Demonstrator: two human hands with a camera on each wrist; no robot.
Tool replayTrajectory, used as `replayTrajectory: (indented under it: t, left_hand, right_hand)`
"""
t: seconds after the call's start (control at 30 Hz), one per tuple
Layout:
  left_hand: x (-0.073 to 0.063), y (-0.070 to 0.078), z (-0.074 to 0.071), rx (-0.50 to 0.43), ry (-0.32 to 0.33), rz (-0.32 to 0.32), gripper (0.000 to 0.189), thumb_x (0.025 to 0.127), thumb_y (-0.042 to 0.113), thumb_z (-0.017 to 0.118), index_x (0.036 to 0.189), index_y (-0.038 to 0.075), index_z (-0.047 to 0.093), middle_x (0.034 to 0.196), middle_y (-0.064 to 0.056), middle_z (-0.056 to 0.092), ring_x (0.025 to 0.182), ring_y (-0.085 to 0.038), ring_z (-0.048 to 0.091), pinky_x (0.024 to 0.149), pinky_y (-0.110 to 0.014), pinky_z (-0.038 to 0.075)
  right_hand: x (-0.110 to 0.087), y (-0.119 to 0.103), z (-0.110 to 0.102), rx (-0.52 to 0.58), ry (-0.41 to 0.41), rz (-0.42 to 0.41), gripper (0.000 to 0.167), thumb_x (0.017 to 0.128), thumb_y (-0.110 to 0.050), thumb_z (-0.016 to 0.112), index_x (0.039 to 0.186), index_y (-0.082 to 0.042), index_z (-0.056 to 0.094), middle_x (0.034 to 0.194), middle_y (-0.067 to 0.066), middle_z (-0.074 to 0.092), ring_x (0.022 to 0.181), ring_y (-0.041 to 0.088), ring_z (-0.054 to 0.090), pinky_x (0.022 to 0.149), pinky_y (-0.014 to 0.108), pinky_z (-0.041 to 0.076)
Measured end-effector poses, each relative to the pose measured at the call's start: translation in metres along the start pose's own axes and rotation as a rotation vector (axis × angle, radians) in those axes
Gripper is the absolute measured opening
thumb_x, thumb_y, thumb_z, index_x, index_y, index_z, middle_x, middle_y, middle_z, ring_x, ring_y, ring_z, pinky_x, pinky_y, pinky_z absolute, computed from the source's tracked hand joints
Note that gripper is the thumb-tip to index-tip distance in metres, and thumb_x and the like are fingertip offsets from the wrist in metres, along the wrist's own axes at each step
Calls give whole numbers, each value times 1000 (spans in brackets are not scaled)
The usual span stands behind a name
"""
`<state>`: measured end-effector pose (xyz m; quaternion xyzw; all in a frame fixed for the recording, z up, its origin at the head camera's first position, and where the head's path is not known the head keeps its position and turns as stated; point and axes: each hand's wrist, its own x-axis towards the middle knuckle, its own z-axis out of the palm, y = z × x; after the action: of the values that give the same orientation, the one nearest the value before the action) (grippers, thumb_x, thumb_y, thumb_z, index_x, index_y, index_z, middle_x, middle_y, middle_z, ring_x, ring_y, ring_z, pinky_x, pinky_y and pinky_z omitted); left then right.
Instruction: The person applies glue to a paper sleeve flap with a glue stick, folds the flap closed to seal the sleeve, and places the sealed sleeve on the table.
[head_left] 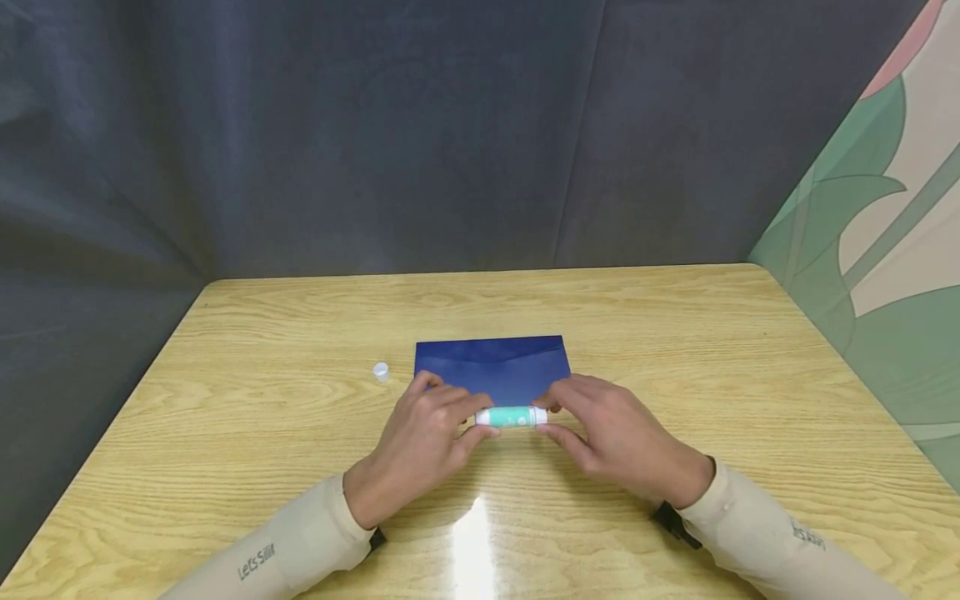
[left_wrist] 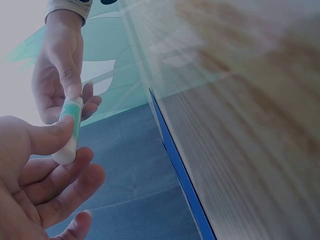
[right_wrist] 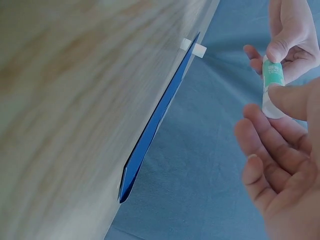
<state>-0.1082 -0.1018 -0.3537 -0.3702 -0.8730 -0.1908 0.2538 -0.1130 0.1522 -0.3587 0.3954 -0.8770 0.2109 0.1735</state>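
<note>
Between both hands, a white glue stick (head_left: pixel 512 417) with a green label lies sideways above the table. My left hand (head_left: pixel 423 433) pinches its left end between thumb and fingers. At the other end, the thumb and fingers of my right hand (head_left: pixel 618 429) pinch the white base. The wrist views show the same tube (left_wrist: pixel 75 116) held clear of the tabletop, its ends partly covered by fingertips. Just beyond the hands a dark blue envelope (head_left: pixel 491 362) lies flat, its near edge partly hidden by them. A small white cap (head_left: pixel 381 372) stands left of the envelope.
The wooden table (head_left: pixel 262 350) reaches back to a dark cloth (head_left: pixel 390 142) hanging behind it and along the left. A wall with a green leaf pattern (head_left: pixel 870 250) borders the right side. Light glares off the table's near middle.
</note>
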Motion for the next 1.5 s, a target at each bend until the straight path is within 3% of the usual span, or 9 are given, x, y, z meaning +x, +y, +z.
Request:
replayTrajectory:
  t: [0.37, 0.6, 1.03, 1.17, 1.5]
  left_hand:
    - [0, 1, -1, -19, -4, -3, 21, 75, 30, 86, 89, 17, 76, 76, 6, 75, 63, -4, 62, 79, -32, 45]
    - [0, 1, 0, -29, -8, 1, 23, 76, 30, 86, 91, 16, 77, 81, 5, 77, 66, -5, 65, 80, -32, 46]
    - [1, 1, 0, -15, -23, 0, 23, 77, 31, 85, 93, 16, 77, 80, 5, 76, 65, -5, 65, 81, -32, 47]
    - [1, 1, 0, -2, -33, -6, 23, 77, 31, 85, 93, 17, 77, 81, 6, 76, 66, -5, 65, 80, -32, 46]
    - [1, 0, -1, 30, -38, -22, 26, 74, 27, 88, 95, 18, 77, 84, 6, 77, 70, -5, 67, 77, -30, 46]
  right_hand:
    - [1, -1, -1, 50, 62, -44, 22, 78, -13, 83, 94, -16, 68, 91, -7, 71, 85, 6, 66, 74, 26, 58]
    - [3, -1, -1, 60, 124, -76, 27, 70, -9, 89, 88, -17, 70, 86, -9, 70, 79, 5, 63, 68, 23, 55]
    - [4, -2, 0, 17, 132, -55, 31, 68, -8, 89, 84, -16, 63, 82, -9, 66, 73, 4, 56, 64, 16, 50]
    - [4, -2, 0, 27, 111, -20, 31, 71, -13, 88, 89, -18, 64, 85, -11, 66, 75, 4, 56, 65, 18, 50]
    - [2, -3, -3, 16, -46, 94, 24, 87, -32, 77, 103, -24, 60, 95, -15, 63, 86, 6, 60, 73, 25, 53]
